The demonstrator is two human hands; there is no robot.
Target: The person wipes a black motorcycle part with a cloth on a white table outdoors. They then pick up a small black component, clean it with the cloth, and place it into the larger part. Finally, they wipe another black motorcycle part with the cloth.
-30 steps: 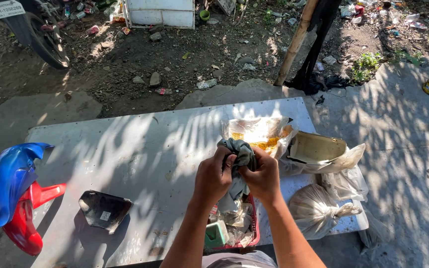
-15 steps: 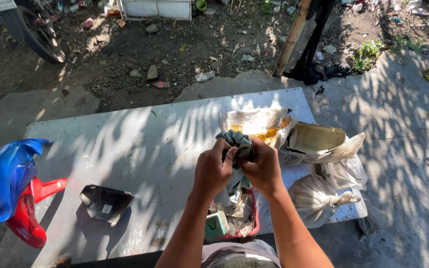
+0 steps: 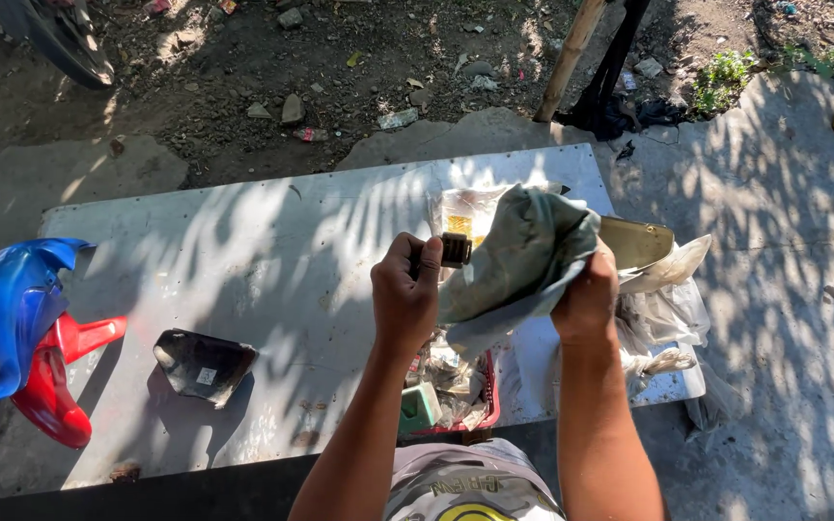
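Observation:
My left hand (image 3: 404, 294) grips a small dark metal part (image 3: 455, 250) between thumb and fingers, held up above the table. My right hand (image 3: 586, 301) holds a grey-green rag (image 3: 523, 256) bunched against the right side of that part. Both hands hover over the near right part of a white metal tabletop (image 3: 272, 260). Below them sits a small red tray (image 3: 486, 400) with a green box (image 3: 421, 405) and several small items.
A blue and red motorcycle fender (image 3: 21, 328) lies at the table's left end, a black plastic cover (image 3: 203, 364) beside it. Clear plastic bags (image 3: 663, 314) and a tan panel (image 3: 637, 241) crowd the right end. Behind are dirt, stones, a wooden pole (image 3: 568, 58) and a tyre (image 3: 55, 39).
My hands rose and drew apart. The rag, earlier wrapped over the part between both hands, has opened out toward the right, and the dark part shows in my left hand.

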